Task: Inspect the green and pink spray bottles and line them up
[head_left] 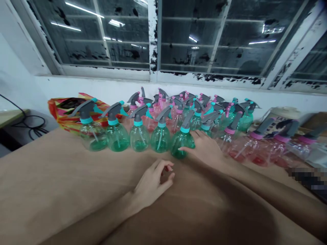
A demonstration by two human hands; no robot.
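Observation:
My right hand (205, 148) is wrapped round the side of a green spray bottle (177, 143) with a turquoise collar and grey trigger head. That bottle stands upright at the right end of a front row of green spray bottles. Closest to it on the left is another green spray bottle (160, 139). In front of the row, my left hand (152, 185) hovers over or rests on the table, fingers loosely curled, thumb apart, nothing in it. To the right stand clear pinkish spray bottles (245, 148) with pink collars.
Behind the front row crowd several more pink and green spray bottles (178, 117). A colourful bag (63, 119) lies at the table's (51, 177) back left. A white container (286, 112) stands at the back right, and a dark blurred object (310, 180) lies at the right edge.

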